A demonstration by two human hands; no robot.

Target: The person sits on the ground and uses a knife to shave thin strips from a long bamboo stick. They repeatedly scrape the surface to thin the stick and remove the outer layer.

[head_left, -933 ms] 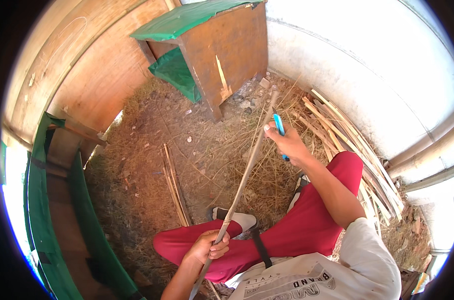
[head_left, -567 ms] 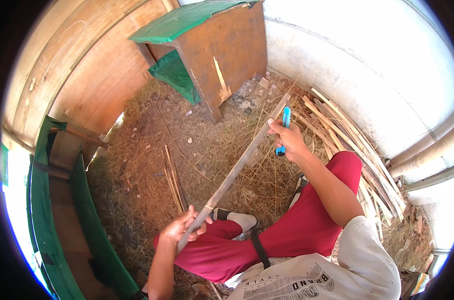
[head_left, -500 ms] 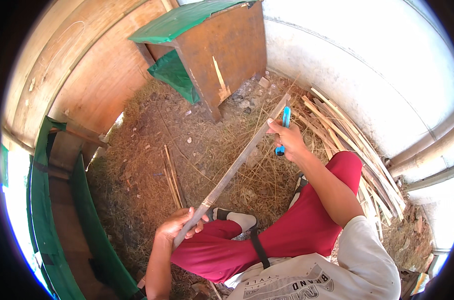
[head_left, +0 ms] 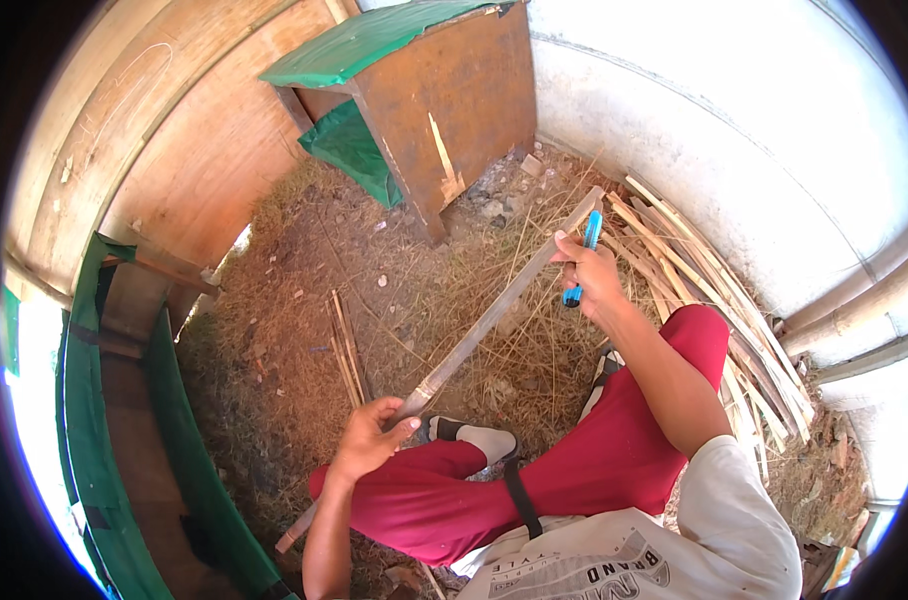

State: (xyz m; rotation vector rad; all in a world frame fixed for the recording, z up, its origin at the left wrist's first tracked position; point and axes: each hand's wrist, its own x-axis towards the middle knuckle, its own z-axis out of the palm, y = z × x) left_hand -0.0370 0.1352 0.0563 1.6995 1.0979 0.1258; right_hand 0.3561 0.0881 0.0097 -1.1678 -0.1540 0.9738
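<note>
A long, pale bamboo stick [head_left: 474, 340] slants diagonally across the lap, beside an upright blue-handled knife [head_left: 583, 258].

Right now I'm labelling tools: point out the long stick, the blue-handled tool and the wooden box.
long stick [head_left: 494, 318], head view, mid-shaft.
blue-handled tool [head_left: 591, 232], head view, upper handle.
wooden box [head_left: 454, 100], head view, brown side panel.

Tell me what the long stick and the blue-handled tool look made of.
Stick: probably bamboo, dull grey-brown and unfinished; a ringed node shows near the left hand. Tool in the right hand: handle looks like glossy bright-blue plastic; the blade is too small to judge.
</note>
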